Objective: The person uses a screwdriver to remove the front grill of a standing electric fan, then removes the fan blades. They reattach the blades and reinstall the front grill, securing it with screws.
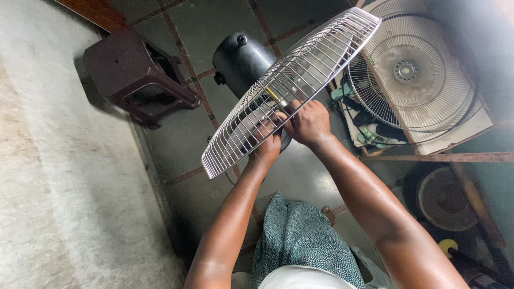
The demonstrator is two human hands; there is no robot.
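1. L hand (266,145) & R hand (309,122) both closed on grille (289,85), at its centre.
2. Grille tilted, held up over motor (241,60).
3. Stool (136,75) on floor at left; 2nd guard (412,69) at right.

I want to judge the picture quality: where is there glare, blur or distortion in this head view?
Head view: the white fan grille and both hands, left hand and right hand, look fairly sharp; the top right corner near the second grille is washed out and hazy; the black motor housing shows soft highlights; the wide lens bends the tiled floor lines.
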